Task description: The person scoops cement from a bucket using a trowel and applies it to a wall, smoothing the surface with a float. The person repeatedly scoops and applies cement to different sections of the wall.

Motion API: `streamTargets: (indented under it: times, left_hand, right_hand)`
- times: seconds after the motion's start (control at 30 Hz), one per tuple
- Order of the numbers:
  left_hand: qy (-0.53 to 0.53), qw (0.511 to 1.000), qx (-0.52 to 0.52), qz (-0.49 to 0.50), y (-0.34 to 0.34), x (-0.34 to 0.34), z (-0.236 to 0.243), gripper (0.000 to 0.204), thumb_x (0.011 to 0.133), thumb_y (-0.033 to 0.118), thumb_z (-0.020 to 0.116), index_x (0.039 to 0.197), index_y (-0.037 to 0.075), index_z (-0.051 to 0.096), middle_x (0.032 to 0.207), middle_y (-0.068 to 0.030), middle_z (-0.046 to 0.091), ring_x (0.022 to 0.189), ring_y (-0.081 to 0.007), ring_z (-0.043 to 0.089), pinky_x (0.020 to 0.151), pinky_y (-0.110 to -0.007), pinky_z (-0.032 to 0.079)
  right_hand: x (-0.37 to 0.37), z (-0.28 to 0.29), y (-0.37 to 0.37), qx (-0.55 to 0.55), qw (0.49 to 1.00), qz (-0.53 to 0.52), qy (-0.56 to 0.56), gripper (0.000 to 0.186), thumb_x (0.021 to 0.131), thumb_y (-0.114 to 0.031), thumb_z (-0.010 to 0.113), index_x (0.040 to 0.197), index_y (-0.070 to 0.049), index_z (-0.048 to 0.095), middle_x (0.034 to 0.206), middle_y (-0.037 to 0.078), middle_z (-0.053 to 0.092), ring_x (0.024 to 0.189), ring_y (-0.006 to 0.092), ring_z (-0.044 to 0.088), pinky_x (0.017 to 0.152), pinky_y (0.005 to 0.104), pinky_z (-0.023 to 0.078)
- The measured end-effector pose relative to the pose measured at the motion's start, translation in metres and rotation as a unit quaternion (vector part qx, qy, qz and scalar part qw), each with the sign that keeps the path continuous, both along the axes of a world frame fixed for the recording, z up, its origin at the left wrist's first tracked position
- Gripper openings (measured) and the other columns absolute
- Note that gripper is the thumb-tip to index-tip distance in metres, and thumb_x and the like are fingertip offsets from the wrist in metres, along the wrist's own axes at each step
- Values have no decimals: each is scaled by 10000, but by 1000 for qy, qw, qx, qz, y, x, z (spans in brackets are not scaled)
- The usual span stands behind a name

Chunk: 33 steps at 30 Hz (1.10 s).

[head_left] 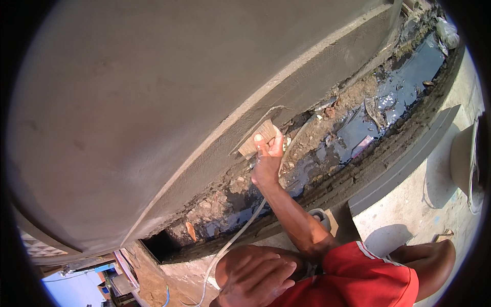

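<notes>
— Where was the right hand?

— Reached across the ditch, fingers clamped on a wooden float. The float lay flat against the wet grey band at the foot of the wall.

— And the left hand?

— Resting on the knee, fingers spread, gripping nothing.

— Anything else noted?

— Dark water and rubble in the ditch; a white hose ran across its near edge.
</notes>
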<state>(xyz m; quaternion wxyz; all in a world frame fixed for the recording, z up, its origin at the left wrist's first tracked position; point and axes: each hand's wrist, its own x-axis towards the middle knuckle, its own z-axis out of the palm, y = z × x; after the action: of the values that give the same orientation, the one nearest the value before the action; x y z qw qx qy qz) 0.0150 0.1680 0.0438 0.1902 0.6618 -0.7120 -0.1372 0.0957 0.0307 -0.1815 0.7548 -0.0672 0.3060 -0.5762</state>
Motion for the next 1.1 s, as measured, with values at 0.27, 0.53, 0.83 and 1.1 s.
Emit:
streamTargets:
  times: [0.27,0.53,0.83,1.1]
  left_hand:
    - [9,999,42,-7,-2,-5,5,274,754,236,756,948,46,715,898,-107,698,805,-287,675,695,-395,524]
    - [36,998,48,3,-2,-4,7,268,832,251,711,944,8,703,888,-149,690,791,-331,670,682,-411,526]
    - [26,998,48,1,-2,-7,11,264,818,235,718,943,4,703,901,-156,696,801,-336,674,698,-411,528]
    - [66,997,16,-22,-8,-11,-3,242,791,154,728,955,-18,685,892,-168,699,793,-353,680,728,-424,546]
  right_hand:
    - [4,63,35,-185,970,130,91,581,927,-185,632,1405,-25,343,1207,156,517,1123,209,508,983,358,412]
    - [-69,-58,6,-27,999,21,-32,516,937,-165,631,1379,-47,392,1241,78,557,1122,178,554,943,337,480]
    - [-30,-39,-53,17,999,-39,6,525,940,-88,594,1393,-27,334,1199,112,523,1077,172,532,929,317,483]
    - [-16,62,16,-309,938,117,102,531,926,-248,635,1374,-40,441,1288,155,560,1208,267,524,1029,403,390]
